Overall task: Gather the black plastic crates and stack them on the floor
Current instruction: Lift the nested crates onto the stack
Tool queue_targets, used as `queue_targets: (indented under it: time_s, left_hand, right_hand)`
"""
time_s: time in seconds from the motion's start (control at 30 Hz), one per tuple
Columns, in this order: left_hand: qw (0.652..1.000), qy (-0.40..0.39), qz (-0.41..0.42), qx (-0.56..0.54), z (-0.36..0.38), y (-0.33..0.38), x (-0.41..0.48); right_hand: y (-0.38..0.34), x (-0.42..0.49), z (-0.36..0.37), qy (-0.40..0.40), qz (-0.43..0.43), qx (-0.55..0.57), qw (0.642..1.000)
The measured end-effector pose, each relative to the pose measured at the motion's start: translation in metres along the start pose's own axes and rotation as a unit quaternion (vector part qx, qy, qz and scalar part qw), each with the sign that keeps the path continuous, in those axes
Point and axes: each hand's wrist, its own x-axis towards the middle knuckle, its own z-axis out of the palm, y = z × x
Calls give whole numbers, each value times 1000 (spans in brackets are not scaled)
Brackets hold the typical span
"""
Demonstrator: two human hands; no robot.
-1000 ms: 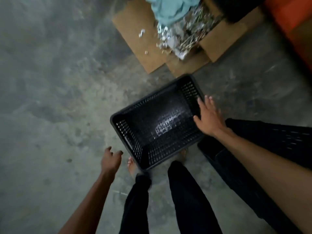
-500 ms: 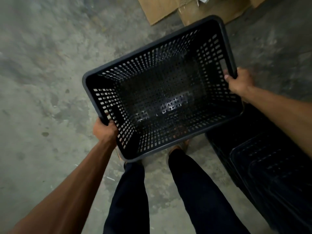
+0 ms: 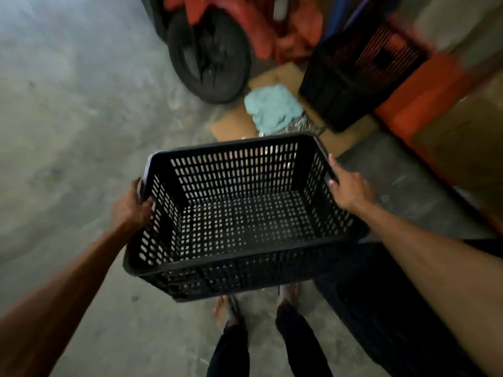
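Observation:
A black perforated plastic crate (image 3: pixel 239 221) is held up off the floor in front of me, open side up and empty. My left hand (image 3: pixel 133 208) grips its left rim and my right hand (image 3: pixel 349 187) grips its right rim. Below my right arm, on the floor at the lower right, sits more black crate plastic (image 3: pixel 381 303), dark and partly hidden. Another black crate (image 3: pixel 351 77) stands tilted at the back right on cardboard.
A motorbike wheel (image 3: pixel 209 55) with red bodywork stands at the back centre. Flattened cardboard (image 3: pixel 231 126) with a pale blue cloth (image 3: pixel 272 107) lies beyond the held crate. An orange block (image 3: pixel 424 96) lines the right side. My legs and feet (image 3: pixel 258 336) stand on bare concrete.
Both hands took hold of the crate's rims and lifted it from the floor. The view has tilted up, bringing the motorbike wheel and back crate into sight.

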Motion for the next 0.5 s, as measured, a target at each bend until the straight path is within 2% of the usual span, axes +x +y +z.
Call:
queue_targets:
  time_s: [0.1,0.27,0.37,0.5]
  left_hand:
    - [997,-14,65,-41,-119,74,-21]
    - [982,58,173,-39,-287,207,-93]
    - [950,127,278,-63,-369,289,-148]
    - [892,191,398,-97,-439,372,-217]
  right_hand:
    - [-24,-45,-116,38,-6,30,999]
    - [-32,-126,-292,157,-22,70,985]
    - [-14,-187,-394,265,-7,88,960]
    - [25,-263,-494,382,12,104,918]
